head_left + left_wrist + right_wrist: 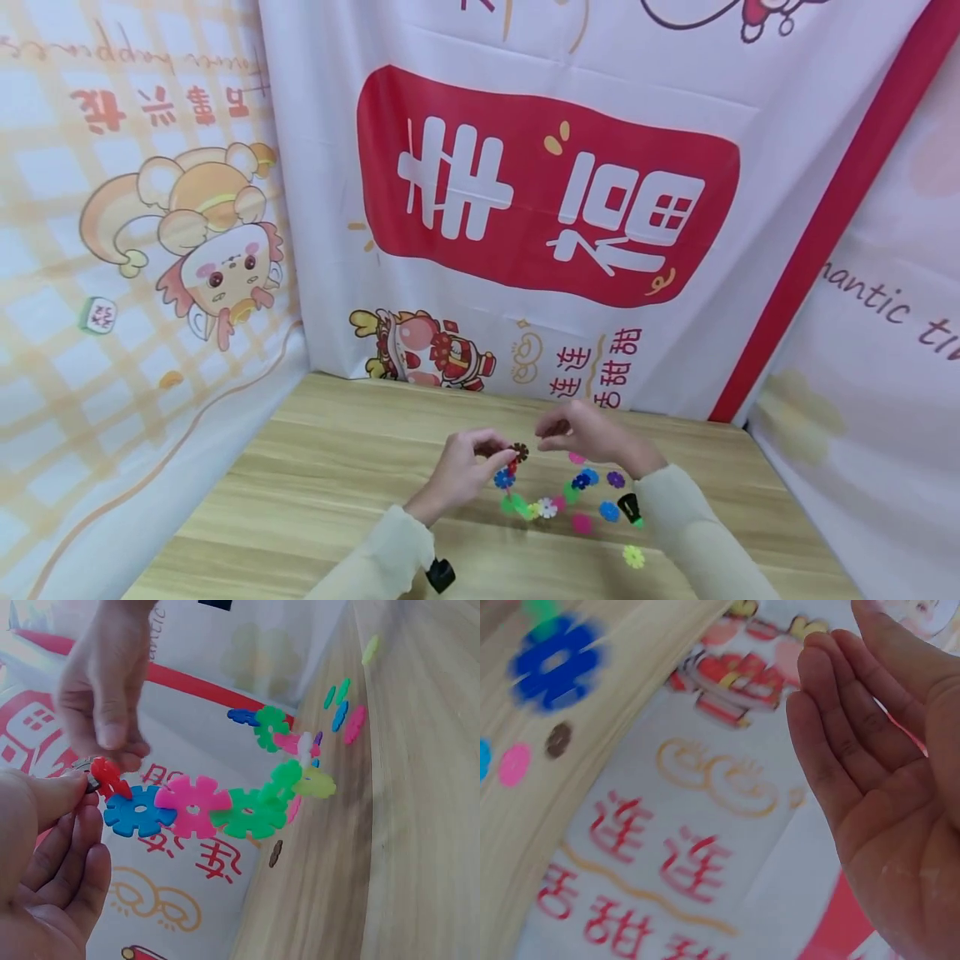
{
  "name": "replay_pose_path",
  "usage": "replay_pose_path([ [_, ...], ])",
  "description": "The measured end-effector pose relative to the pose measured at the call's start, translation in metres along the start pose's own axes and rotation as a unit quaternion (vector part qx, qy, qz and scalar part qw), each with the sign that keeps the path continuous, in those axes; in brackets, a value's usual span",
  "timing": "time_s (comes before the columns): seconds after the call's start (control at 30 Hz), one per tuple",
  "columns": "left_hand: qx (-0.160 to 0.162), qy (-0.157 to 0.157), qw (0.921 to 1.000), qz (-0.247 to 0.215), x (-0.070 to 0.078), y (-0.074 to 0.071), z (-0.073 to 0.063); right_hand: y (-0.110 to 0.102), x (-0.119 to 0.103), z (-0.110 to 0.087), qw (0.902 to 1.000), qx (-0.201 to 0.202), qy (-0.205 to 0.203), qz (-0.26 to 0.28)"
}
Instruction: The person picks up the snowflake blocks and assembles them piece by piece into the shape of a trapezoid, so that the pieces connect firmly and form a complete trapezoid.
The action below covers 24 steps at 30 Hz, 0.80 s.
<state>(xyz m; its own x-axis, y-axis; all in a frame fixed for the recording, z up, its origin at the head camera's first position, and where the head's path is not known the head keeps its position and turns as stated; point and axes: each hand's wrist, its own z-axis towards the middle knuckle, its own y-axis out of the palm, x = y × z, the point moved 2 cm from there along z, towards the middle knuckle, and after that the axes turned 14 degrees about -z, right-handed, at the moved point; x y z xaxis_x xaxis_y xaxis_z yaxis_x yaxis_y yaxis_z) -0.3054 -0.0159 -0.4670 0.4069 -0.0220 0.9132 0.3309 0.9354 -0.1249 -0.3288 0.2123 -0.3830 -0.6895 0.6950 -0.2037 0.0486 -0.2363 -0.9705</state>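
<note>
Between thumb and fingers, my left hand (463,468) pinches a dark brown snowflake disc (521,452) at one end of a linked chain of plastic snowflake discs. In the left wrist view the chain runs from a red disc (110,778) through a blue disc (135,813), a pink disc (193,804) and green ones to a yellow disc (318,782), then bends back to a dark blue disc (244,716). My right hand (588,429) hovers just right of the brown disc, apart from it. Its fingers are loosely bent, and the right wrist view shows nothing in the palm (900,795).
Loose discs lie on the wooden table (337,475) to the right: a blue disc (609,511), a pink disc (582,523), a purple disc (616,479) and a yellow disc (633,557). Another brown disc (558,740) lies near the back edge. Printed cloth (547,192) hangs behind.
</note>
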Motion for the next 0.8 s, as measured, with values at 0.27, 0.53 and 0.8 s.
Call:
replay_pose_path([
  [0.27,0.036,-0.006,0.9991,-0.024,-0.007,-0.017,-0.012,0.044,0.068,0.005,0.9908,-0.015,0.134,0.008],
  [0.53,0.037,-0.020,0.9978,-0.052,-0.016,-0.022,-0.016,0.103,0.112,0.011,0.9792,0.011,0.203,0.005],
  [0.8,0.035,-0.032,0.9968,-0.064,-0.014,-0.026,-0.019,0.120,0.118,0.021,0.9793,0.027,0.201,0.008],
])
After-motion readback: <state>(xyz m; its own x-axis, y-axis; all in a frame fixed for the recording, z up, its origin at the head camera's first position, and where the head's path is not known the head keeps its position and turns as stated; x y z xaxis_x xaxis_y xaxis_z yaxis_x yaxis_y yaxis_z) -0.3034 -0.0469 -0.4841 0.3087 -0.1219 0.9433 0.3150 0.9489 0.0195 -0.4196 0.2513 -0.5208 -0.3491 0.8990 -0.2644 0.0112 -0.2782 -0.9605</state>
